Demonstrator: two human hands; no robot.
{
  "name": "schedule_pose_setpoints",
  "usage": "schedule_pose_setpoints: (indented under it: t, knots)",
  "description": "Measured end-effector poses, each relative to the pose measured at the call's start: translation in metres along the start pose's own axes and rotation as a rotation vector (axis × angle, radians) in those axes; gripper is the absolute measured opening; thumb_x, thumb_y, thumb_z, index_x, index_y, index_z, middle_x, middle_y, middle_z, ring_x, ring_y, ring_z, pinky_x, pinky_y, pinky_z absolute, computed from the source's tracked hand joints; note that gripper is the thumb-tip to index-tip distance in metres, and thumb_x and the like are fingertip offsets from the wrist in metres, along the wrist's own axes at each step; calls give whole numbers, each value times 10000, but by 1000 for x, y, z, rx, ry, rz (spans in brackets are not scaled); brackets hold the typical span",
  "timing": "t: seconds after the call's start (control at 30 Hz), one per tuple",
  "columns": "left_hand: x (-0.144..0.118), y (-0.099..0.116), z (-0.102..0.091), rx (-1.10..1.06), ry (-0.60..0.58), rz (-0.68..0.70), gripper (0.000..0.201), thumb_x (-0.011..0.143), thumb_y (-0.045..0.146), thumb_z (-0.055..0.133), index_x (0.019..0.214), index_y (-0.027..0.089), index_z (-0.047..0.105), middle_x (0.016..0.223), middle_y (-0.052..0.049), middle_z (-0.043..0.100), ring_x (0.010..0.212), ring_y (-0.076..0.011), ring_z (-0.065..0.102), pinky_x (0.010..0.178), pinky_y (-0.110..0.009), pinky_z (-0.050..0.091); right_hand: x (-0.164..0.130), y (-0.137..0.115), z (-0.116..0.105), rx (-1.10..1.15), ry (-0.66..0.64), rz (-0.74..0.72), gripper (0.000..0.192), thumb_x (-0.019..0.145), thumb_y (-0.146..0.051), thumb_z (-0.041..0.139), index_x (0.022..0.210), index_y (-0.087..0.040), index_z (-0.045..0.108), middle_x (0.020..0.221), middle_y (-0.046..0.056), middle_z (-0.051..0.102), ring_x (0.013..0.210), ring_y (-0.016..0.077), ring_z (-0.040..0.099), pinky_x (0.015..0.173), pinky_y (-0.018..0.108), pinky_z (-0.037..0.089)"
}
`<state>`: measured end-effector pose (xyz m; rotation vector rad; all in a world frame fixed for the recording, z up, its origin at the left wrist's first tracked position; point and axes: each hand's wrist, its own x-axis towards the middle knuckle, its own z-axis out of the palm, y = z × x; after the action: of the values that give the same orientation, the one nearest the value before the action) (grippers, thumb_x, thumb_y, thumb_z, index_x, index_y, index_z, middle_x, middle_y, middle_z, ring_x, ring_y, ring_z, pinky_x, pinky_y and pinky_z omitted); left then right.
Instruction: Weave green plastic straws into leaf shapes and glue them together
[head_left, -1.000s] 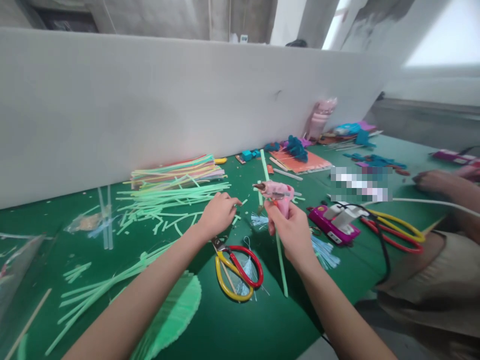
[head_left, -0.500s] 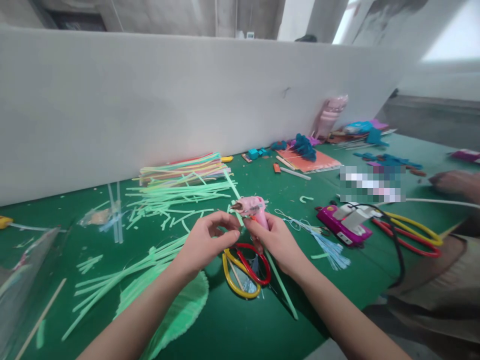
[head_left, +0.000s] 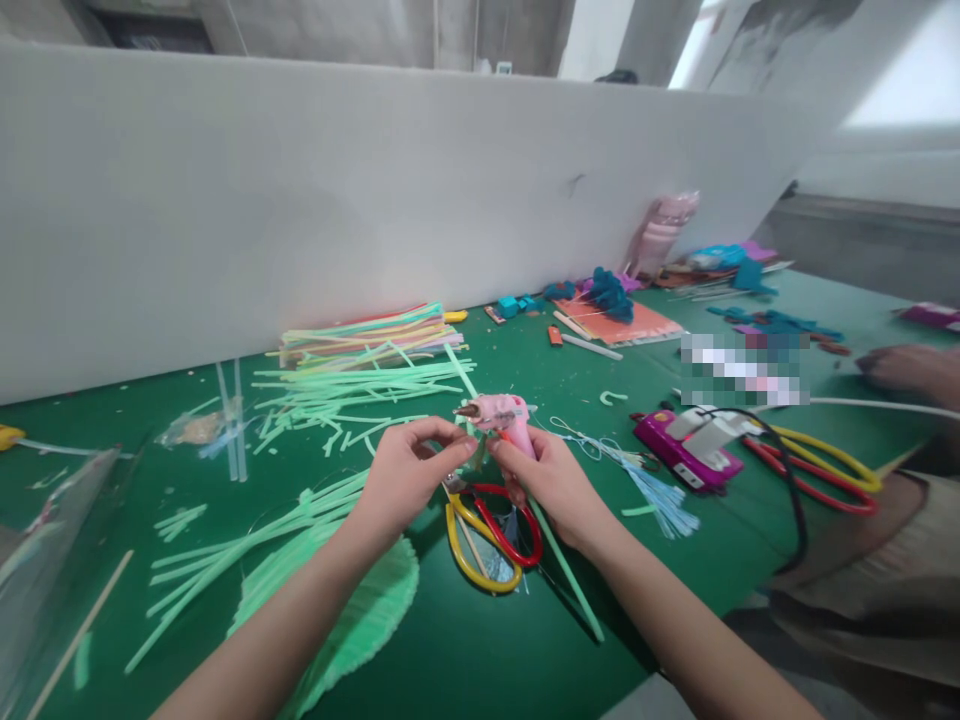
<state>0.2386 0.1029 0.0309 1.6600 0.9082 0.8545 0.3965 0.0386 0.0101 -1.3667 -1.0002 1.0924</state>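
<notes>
Pink glue gun (head_left: 501,412) sits in the right hand (head_left: 551,480), whose fingers close around its handle, the nozzle pointing left over the middle of the green table (head_left: 465,660). A long pale green straw (head_left: 525,500) runs slantwise from the far left to the near right, passing behind the gun and under the right hand; the same hand seems to hold it along with the gun, though the grip on it is partly hidden. The left hand (head_left: 405,478) meets the right just below the nozzle, its thumb and fingertips pinched together on something too small to make out. Directly under both hands lie scissors (head_left: 491,535) with yellow and red handles, flat on the table. Near left of them rests a light green fringed leaf shape (head_left: 352,610), and beyond it a loose scatter of cut green straws (head_left: 352,395) spreads toward a stack of mixed-colour straws (head_left: 375,335) against the white wall board (head_left: 300,200). To the right lie a pale blue tassel (head_left: 656,495), a magenta power strip (head_left: 679,450) with a white plug, and a second pair of scissors (head_left: 817,465). At the far right edge another person's hand (head_left: 907,368) rests on the table, blurred.
</notes>
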Motion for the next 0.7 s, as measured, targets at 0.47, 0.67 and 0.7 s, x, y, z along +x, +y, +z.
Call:
schedule_pose_setpoints:
  t: [0.47,0.67,0.7]
  knots:
    - [19,-13,-2,449,138,145,141,799,311,615,710,228,687,730,2,717,682,-172,599,649,-300,424,1,-9,-5,296,29,115,339,740,-457,692,693,-184,497,531,-84,468,364,34,347,345,167,253]
    - [49,-24,6,544,54,247,238,761,330,690,557,226,625,585,0,660,668,-201,598,640,-317,410,0,-14,-9,344,-1,150,317,736,-455,683,787,-176,542,558,-90,466,369,26,333,356,160,250]
    - [51,-22,7,539,63,269,238,777,331,678,569,226,628,596,-2,663,682,-201,601,647,-317,418,0,-13,-9,341,4,148,324,734,-462,685,781,-178,537,557,-90,465,370,28,335,357,161,253]
